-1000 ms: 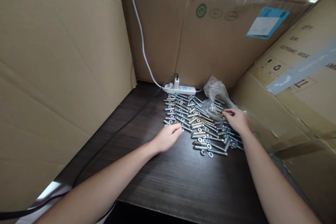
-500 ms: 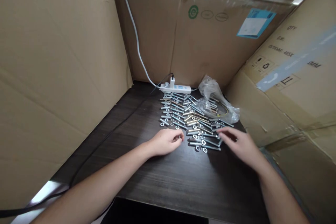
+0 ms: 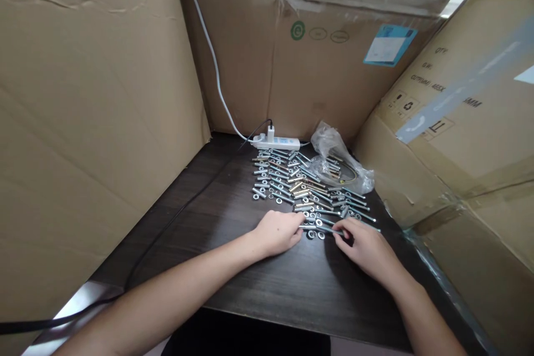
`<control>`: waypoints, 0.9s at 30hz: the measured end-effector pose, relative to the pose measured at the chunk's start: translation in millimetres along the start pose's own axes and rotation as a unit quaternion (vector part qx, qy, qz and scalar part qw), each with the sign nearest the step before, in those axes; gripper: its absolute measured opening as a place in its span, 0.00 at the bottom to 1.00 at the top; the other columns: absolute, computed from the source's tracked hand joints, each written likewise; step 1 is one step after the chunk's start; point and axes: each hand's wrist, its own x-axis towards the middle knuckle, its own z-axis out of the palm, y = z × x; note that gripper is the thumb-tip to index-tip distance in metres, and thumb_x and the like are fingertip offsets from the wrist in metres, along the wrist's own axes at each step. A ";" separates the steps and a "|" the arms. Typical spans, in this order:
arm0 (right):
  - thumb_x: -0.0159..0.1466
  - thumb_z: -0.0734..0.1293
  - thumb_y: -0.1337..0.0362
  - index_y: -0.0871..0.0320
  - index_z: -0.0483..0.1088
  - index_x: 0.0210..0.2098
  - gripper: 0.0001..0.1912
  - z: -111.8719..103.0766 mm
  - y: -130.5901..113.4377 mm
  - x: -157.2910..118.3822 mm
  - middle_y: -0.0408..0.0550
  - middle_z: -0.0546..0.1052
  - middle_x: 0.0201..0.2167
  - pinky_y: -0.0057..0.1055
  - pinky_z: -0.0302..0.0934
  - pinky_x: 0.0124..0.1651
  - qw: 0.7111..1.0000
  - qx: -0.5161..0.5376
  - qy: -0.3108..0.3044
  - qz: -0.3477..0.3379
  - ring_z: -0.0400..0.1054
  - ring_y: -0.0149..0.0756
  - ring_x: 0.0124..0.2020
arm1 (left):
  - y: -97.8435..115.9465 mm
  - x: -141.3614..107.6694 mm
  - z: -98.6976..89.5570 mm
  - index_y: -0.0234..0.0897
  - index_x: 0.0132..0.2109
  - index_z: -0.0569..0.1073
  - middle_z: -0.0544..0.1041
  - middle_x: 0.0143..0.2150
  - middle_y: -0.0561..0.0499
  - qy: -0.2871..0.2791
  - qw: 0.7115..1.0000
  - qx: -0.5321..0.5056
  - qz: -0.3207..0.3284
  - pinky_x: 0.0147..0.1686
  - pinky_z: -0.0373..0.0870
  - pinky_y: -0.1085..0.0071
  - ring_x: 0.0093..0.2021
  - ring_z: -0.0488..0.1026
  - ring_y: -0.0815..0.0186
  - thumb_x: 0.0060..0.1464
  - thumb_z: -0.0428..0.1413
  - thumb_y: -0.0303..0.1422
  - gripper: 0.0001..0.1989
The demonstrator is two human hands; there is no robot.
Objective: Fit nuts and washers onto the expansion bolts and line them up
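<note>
My left hand (image 3: 278,232) lies low over the table with its fingers closed at the left end of a silver metal sleeve (image 3: 308,227). Opposite it, my right hand (image 3: 367,245) pinches the right end of a long bolt (image 3: 329,230) between thumb and fingers. Two loose washers (image 3: 321,236) lie just in front of these parts. Beyond both hands, rows of silver and brass-coloured bolts, sleeves and rings (image 3: 300,193) cover the tabletop. A few more bolts (image 3: 359,207) lie slanted behind my right hand.
A clear plastic bag (image 3: 362,181) with metal parts sits at the back right. Behind the rows is a white power strip (image 3: 283,143) with a plug and cables. Cardboard boxes (image 3: 233,67) wall the dark wooden table (image 3: 200,200) on three sides.
My left hand has moved right to the end of the sleeve. My right hand has come nearer and slightly left, onto the bolt's end, uncovering bolts behind it. The camera view has shifted slightly.
</note>
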 end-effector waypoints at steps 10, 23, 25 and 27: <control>0.60 0.63 0.65 0.57 0.70 0.34 0.05 -1.8 -36.5 82.4 0.43 0.67 0.24 0.28 0.60 0.32 0.978 0.162 0.124 -0.049 0.63 0.32 0.26 | -39.3 6.4 -35.8 0.37 0.40 0.66 0.62 0.25 0.57 0.164 0.949 -0.263 -0.051 0.27 0.56 0.76 0.25 0.59 0.71 0.55 0.51 0.35 0.07; 0.61 0.62 0.65 0.56 0.70 0.36 0.06 18.9 -24.7 79.2 0.44 0.68 0.26 0.30 0.60 0.34 0.975 0.153 0.152 -0.054 0.64 0.33 0.28 | -41.5 5.9 -39.7 0.38 0.40 0.66 0.67 0.29 0.55 0.158 0.979 -0.118 -0.043 0.29 0.58 0.76 0.28 0.64 0.70 0.55 0.51 0.31 0.05; 0.61 0.62 0.65 0.56 0.71 0.36 0.06 19.4 -26.1 79.1 0.43 0.67 0.26 0.30 0.60 0.33 0.976 0.150 0.147 -0.055 0.63 0.33 0.27 | -41.9 5.7 -40.6 0.38 0.41 0.66 0.67 0.29 0.55 0.157 0.981 -0.104 -0.044 0.29 0.59 0.76 0.29 0.65 0.70 0.55 0.51 0.30 0.05; 0.61 0.63 0.65 0.57 0.71 0.36 0.06 20.2 -27.0 78.8 0.43 0.66 0.25 0.30 0.60 0.33 0.976 0.150 0.149 -0.054 0.63 0.32 0.27 | -41.9 5.4 -42.0 0.38 0.41 0.66 0.68 0.30 0.55 0.160 0.982 -0.087 -0.047 0.30 0.59 0.75 0.29 0.65 0.70 0.55 0.51 0.30 0.05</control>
